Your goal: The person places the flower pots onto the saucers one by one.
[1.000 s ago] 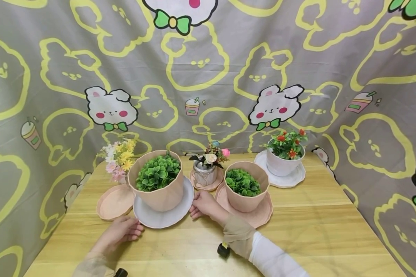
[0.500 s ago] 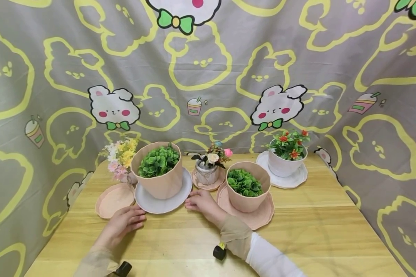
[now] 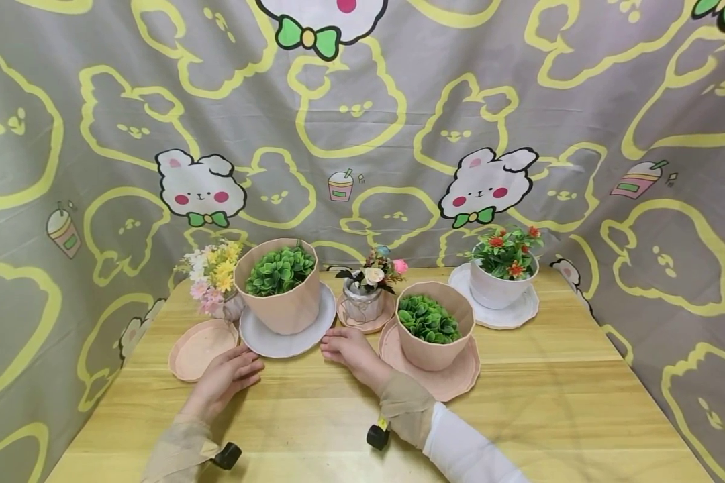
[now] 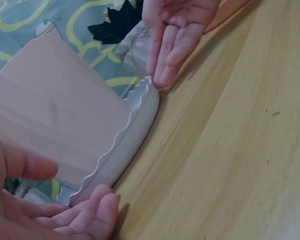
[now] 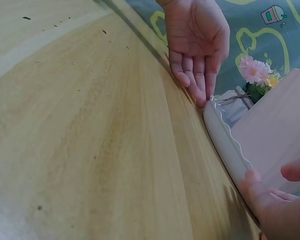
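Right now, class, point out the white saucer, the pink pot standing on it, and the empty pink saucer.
white saucer [image 3: 286, 343], head view, on its bare front rim.
pink pot [image 3: 284, 305], head view, on its front wall.
empty pink saucer [image 3: 198, 349], head view, on its bare middle.

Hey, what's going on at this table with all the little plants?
A person has both hands at a white saucer that carries a large pink pot of green leaves. The left hand and the right hand touch its wavy rim with straight fingers, one on each side. The saucer sits flat on the wooden table, between an empty pink saucer and a smaller pink pot.
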The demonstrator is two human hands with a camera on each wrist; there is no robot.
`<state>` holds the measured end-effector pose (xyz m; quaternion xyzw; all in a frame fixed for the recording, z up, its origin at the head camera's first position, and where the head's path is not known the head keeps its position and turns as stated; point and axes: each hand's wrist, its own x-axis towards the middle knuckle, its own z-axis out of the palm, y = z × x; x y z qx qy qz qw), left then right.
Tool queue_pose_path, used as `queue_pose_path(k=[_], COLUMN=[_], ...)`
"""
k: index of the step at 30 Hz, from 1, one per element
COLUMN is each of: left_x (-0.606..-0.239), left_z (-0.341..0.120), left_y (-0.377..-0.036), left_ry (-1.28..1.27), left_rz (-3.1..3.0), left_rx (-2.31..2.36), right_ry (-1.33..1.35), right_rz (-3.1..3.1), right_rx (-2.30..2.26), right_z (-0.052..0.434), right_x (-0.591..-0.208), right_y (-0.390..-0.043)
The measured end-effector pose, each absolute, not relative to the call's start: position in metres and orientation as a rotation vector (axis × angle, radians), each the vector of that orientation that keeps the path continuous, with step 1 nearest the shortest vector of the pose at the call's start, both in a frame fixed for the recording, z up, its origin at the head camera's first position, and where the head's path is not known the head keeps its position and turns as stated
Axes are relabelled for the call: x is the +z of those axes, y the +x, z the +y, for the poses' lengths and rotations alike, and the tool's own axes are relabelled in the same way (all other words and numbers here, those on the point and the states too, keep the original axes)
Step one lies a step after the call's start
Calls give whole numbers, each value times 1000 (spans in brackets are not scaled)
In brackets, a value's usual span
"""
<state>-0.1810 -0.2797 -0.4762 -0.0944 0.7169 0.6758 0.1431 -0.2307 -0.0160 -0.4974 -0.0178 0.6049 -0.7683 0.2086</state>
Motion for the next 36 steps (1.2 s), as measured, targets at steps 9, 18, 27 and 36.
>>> queue_pose_path(k=[9,18,27,36], left_x=[-464,-449,-432,-434], left_z=[-296,-313,-336,-364], left_y=[-179,-175,-170,-177], left_ry=[-239,-204,-294,-494], left_rz=[2124,2152,2394,2772], left_rx=[1972,2246,2101,1627], right_ry=[-87,-146,-218,-272], right_rz=[1679,1666,1669,1671], right_rx=[-2116,-2086,-1999,-1936], right_z=[-17,-26,-45,-59], right_x=[-493,-486,-485,-489], right_y=[-226,-221,-214,-208])
